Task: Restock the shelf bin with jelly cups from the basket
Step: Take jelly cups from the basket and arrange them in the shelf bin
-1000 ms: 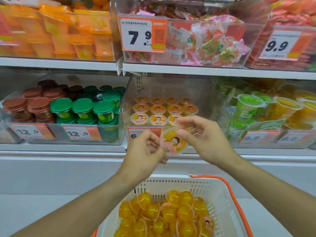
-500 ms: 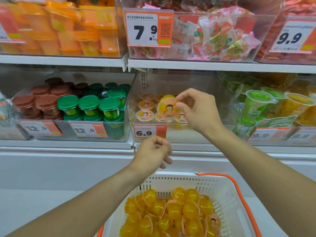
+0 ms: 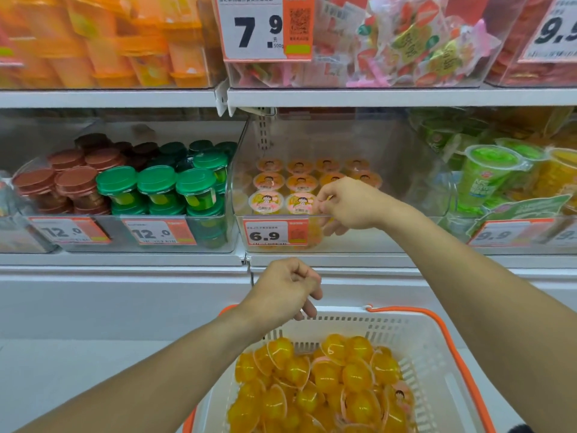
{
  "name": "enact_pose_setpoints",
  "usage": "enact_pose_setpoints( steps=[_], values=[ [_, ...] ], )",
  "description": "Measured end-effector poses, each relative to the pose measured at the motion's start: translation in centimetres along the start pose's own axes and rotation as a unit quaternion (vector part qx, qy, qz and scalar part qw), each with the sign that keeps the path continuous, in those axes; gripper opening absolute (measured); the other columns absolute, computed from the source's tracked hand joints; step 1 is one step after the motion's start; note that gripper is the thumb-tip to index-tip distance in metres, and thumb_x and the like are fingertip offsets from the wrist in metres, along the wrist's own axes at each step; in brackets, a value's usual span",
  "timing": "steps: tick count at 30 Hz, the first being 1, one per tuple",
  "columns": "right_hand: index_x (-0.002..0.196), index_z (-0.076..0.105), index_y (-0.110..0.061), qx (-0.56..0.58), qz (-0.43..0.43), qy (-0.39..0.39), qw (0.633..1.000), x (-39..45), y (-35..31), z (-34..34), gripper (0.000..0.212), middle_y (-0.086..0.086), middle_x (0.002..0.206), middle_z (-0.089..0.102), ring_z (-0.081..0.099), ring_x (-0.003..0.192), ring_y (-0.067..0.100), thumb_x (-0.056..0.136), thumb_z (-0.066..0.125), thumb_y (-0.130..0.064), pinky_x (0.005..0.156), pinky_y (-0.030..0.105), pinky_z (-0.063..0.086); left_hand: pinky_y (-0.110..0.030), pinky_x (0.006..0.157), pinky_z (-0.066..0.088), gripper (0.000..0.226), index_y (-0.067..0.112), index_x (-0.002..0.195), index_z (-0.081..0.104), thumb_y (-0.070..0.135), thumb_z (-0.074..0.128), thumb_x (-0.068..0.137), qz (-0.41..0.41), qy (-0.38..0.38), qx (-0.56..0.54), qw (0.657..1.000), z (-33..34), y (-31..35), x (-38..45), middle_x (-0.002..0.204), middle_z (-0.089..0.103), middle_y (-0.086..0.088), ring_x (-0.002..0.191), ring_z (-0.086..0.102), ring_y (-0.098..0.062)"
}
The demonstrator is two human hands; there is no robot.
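Head view: right hand (image 3: 349,204) sets a jelly cup into the bin (image 3: 406,195), third in the front row.

Its fingers curl down over the cup, hiding it, so the grip itself cannot be told; placing it there would continue the neat rows. Cups (image 3: 282,202) already in the bin sit lid-up, axis vertical, labels facing the shopper. Left hand (image 3: 285,290) hangs loosely curled and holds nothing, just above the basket (image 3: 437,335), likely ready for the next of the loose cups (image 3: 315,385) heaped there at all angles.
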State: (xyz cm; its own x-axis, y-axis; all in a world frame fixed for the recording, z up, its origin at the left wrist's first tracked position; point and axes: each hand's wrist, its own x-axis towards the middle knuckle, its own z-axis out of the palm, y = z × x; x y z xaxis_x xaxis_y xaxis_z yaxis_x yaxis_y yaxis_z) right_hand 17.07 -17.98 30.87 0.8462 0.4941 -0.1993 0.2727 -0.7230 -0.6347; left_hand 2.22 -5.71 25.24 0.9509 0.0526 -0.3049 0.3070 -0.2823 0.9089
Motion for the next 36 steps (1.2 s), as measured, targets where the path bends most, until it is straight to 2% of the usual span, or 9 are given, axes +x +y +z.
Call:
enact_pose_setpoints(
  steps=[5, 8, 10, 12, 16, 19, 22, 26, 36],
  values=[
    [0.103, 0.063, -0.010, -0.087, -0.020, -0.028, 0.996, -0.3, 0.0, 0.2, 0.046, 0.003, 0.092, 0.072, 0.073, 0.075, 0.015, 0.104, 0.032, -0.043, 0.071, 0.034, 0.058, -0.028, 0.056, 0.049, 0.007, 0.010, 0.094, 0.062, 0.012, 0.055, 0.097, 0.001, -0.019, 0.012, 1.000, 0.3, -0.6, 0.4, 0.085, 0.071, -0.005, 0.061, 0.067, -0.016],
    [0.081, 0.059, -0.010, -0.168, -0.110, 0.144, 0.969, -1.2, -0.1, 0.7, 0.047, 0.003, 0.077, 0.063, 0.062, 0.077, 0.026, 0.102, 0.035, -0.045, 0.066, 0.034, 0.044, -0.029, 0.056, 0.050, 0.008, 0.011, 0.094, 0.062, 0.015, 0.055, 0.097, 0.005, -0.025, 0.035, 0.999, 0.3, -1.1, 0.4, 0.085, 0.071, -0.005, 0.061, 0.067, -0.015],
    [0.078, 0.055, -0.016, -0.132, -0.209, 0.310, 0.918, -2.8, -0.3, 1.3, 0.032, -0.002, 0.073, 0.055, 0.053, 0.071, 0.021, 0.101, 0.043, -0.036, 0.063, 0.033, 0.038, -0.030, 0.059, 0.051, 0.011, 0.011, 0.094, 0.063, 0.019, 0.055, 0.097, 0.004, -0.036, 0.087, 0.996, 0.2, -2.0, 0.6, 0.085, 0.072, -0.004, 0.061, 0.068, -0.014],
    [0.078, 0.053, -0.014, -0.067, -0.313, 0.372, 0.871, -5.1, -0.2, 2.3, 0.023, -0.005, 0.071, 0.049, 0.045, 0.064, 0.015, 0.098, 0.050, -0.024, 0.059, 0.032, 0.036, -0.031, 0.064, 0.054, 0.014, 0.012, 0.092, 0.063, 0.023, 0.054, 0.095, -0.004, -0.056, 0.182, 0.982, 0.1, -3.7, 1.0, 0.087, 0.071, -0.005, 0.063, 0.066, -0.014],
    [0.078, 0.053, -0.015, -0.127, -0.351, 0.215, 0.902, -8.2, 4.4, 7.5, 0.021, -0.006, 0.067, 0.048, 0.047, 0.059, 0.019, 0.096, 0.051, -0.023, 0.055, 0.034, 0.038, -0.029, 0.076, 0.050, 0.027, 0.011, 0.115, 0.061, 0.026, 0.051, 0.095, -0.073, -0.114, 0.387, 0.912, 1.0, -8.1, 2.1, 0.116, 0.065, -0.007, 0.090, 0.060, -0.020],
    [0.093, 0.057, -0.020, -0.243, -0.209, 0.024, 0.947, -9.4, 10.5, 12.6, 0.015, -0.002, 0.089, 0.065, 0.063, 0.079, 0.024, 0.097, 0.046, -0.030, 0.066, 0.035, 0.046, -0.024, 0.078, 0.049, 0.036, 0.019, 0.125, 0.056, 0.026, 0.052, 0.090, -0.144, -0.089, 0.424, 0.890, 1.8, -16.1, 4.0, 0.123, 0.063, -0.003, 0.092, 0.059, -0.017],
    [0.121, 0.054, -0.022, -0.270, -0.019, -0.111, 0.956, -10.7, 16.6, 16.9, 0.028, 0.004, 0.123, 0.060, 0.059, 0.108, 0.026, 0.094, 0.049, -0.027, 0.087, 0.036, 0.049, -0.047, 0.101, 0.048, 0.061, 0.026, 0.140, 0.044, 0.038, 0.047, 0.080, -0.216, -0.067, 0.443, 0.868, 4.0, -25.4, 4.2, 0.147, 0.046, -0.011, 0.123, 0.052, -0.033],
    [0.143, 0.039, -0.026, -0.209, 0.076, -0.131, 0.966, -12.9, 21.2, 20.7, 0.053, 0.004, 0.141, 0.039, 0.053, 0.118, 0.029, 0.092, 0.055, -0.023, 0.090, 0.040, 0.050, -0.053, 0.119, 0.022, 0.073, 0.023, 0.156, 0.009, 0.028, 0.048, 0.095, -0.255, -0.104, 0.499, 0.822, 5.9, -28.2, -1.5, 0.163, -0.001, -0.015, 0.149, 0.008, -0.039],
    [0.151, 0.024, -0.035, -0.172, 0.127, -0.059, 0.975, -11.0, 23.0, 23.7, 0.073, 0.000, 0.157, 0.020, 0.062, 0.110, 0.026, 0.091, 0.063, -0.025, 0.084, 0.039, 0.054, -0.040, 0.116, 0.028, 0.052, 0.012, 0.142, 0.045, 0.030, 0.056, 0.095, -0.140, -0.106, 0.660, 0.730, 4.9, -28.9, -1.3, 0.145, 0.038, -0.014, 0.133, 0.037, -0.031]
  ],
)
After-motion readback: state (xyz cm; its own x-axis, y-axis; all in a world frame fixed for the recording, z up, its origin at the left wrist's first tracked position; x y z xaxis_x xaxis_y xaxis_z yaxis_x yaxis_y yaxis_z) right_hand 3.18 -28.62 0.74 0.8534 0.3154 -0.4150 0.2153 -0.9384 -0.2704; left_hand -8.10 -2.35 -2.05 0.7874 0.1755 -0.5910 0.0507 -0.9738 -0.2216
